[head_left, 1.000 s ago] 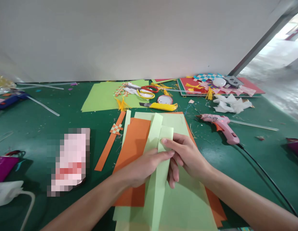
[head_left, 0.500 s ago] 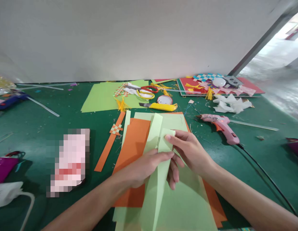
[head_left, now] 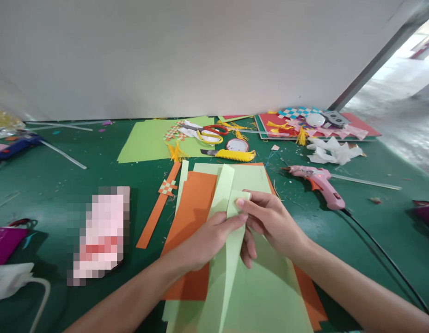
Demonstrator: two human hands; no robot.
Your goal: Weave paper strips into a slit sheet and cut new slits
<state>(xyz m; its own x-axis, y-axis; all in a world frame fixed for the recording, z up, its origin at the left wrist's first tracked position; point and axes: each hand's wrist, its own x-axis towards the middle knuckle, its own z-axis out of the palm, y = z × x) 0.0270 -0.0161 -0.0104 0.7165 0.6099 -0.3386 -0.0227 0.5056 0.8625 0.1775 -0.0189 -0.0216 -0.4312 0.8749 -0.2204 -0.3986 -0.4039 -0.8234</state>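
A long pale green paper strip (head_left: pixel 235 247) is raised between my hands above a stack of paper. My left hand (head_left: pixel 219 236) grips it with the thumb across the front and the fingers behind. Near the strip's upper end, my right hand (head_left: pixel 266 212) pinches the edge between thumb and fingers. Beneath lie pale green sheets (head_left: pixel 270 291) and an orange sheet (head_left: pixel 193 208). A second pale green strip (head_left: pixel 223 185) rests just left of the held one. To the left lies an orange strip with a woven checkered piece (head_left: pixel 168 187) on it.
A pink glue gun (head_left: pixel 316 178) with a trailing cord lies right of the paper. Behind the stack are a yellow box cutter (head_left: pixel 235 155), scissors (head_left: pixel 211 134) and yellow tassels (head_left: pixel 178 151). A pixelated pink object (head_left: pixel 103 231) and white charger (head_left: pixel 13 280) sit left.
My right hand has shifted slightly down along the strip's upper end, and my left thumb sits a little higher, closer to it. Both hands still hold the strip.
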